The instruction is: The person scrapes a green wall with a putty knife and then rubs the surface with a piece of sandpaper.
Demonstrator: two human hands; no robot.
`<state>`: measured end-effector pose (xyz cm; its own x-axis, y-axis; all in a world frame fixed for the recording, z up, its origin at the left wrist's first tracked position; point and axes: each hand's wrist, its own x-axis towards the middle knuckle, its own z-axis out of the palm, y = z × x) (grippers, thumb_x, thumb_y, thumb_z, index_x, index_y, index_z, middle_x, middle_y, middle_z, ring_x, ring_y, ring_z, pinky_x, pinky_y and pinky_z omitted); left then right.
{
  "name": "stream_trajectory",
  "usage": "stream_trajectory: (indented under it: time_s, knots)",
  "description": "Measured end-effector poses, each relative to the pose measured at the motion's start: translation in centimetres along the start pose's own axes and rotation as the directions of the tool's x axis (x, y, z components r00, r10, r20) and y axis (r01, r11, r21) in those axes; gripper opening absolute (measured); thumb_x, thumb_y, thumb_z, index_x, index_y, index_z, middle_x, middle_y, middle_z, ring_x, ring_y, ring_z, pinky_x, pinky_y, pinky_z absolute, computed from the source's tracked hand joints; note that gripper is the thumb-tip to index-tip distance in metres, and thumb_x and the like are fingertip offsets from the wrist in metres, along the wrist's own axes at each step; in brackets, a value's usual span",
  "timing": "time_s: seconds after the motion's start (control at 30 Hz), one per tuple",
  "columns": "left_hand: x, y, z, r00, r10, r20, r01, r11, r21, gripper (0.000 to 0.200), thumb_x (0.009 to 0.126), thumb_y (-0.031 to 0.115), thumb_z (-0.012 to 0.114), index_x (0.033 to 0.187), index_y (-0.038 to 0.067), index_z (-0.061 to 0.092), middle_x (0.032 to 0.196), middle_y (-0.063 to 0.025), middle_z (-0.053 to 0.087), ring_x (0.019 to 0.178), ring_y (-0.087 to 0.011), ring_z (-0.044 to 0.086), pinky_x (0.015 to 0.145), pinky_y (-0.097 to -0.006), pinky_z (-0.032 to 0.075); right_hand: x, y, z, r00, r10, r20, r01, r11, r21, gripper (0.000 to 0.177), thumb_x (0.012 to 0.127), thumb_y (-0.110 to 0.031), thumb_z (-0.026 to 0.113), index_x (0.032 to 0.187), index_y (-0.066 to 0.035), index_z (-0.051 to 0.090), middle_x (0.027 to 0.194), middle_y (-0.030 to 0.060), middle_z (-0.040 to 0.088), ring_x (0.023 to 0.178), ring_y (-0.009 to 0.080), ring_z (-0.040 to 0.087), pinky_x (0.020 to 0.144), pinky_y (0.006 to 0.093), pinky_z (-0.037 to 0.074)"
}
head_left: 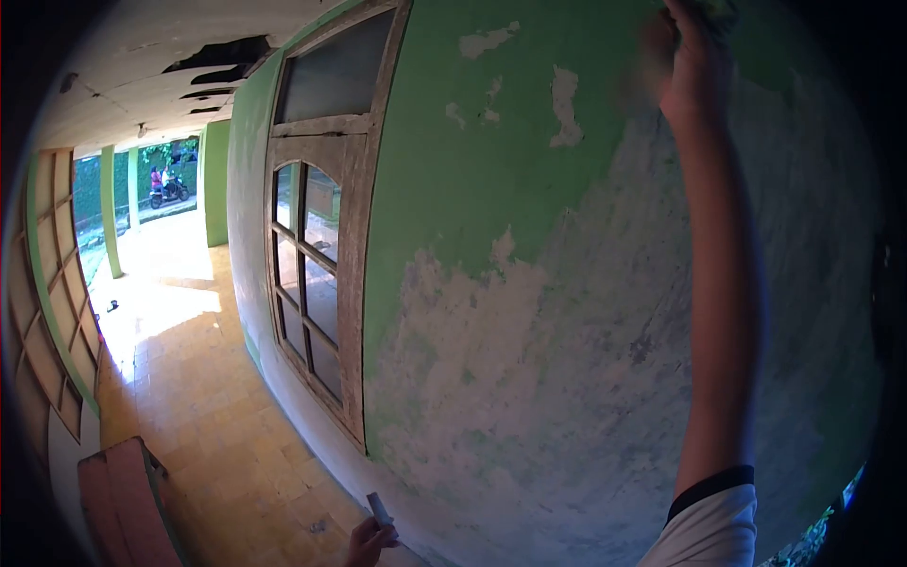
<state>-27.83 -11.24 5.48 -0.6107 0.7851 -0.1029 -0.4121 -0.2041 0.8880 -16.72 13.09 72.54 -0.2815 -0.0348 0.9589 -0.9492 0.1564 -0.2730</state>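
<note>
Wall hard on the right, open porch to the left.

The peeling wall shuts off everything right and ahead, and the raised right hand is up against it, with a wooden window frame set in it further left. Low down, the left hand, closed round a flat grey blade, has bare tiled floor leftward, as far as the reddish boards and lattice.

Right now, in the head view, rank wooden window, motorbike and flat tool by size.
1. wooden window
2. motorbike and flat tool look alike; the motorbike is far away, so unranked.
</note>
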Motion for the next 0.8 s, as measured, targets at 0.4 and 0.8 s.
stream_trajectory:
  time_s: [0.4,0.8]
  knots:
    - [0.3,-0.1,-4.8,0.989,0.088,-0.116,-0.089,0.996,-0.01,0.024,0.085,0.021,0.057,0.1,0.003,0.052,0.079,-0.0019,0.053,0.07,-0.0117,0.055,0.063,-0.0281,0.051,5.2,7.6,-3.1,0.91,-0.38,-0.167,0.285,0.865,-0.413,0.034,0.082,-0.018,0.058,0.061,-0.016,0.032,0.051,-0.0063,0.025,0.041,0.0066,0.021,0.041,0.0234,0.019]
    - [-0.1,-0.9,-6.7,0.974,0.151,-0.17,-0.15,0.988,0.022,0.029,0.085,0.023,0.058,0.105,0.003,0.053,0.082,-0.0015,0.053,0.07,-0.0109,0.055,0.061,-0.026,0.049,5.0,9.0,-0.6,0.765,-0.539,-0.351,0.345,0.805,-0.484,0.019,0.072,-0.001,0.065,0.066,-0.006,0.048,0.053,0.0002,0.043,0.037,0.009,0.035,0.036,0.0264,0.029]
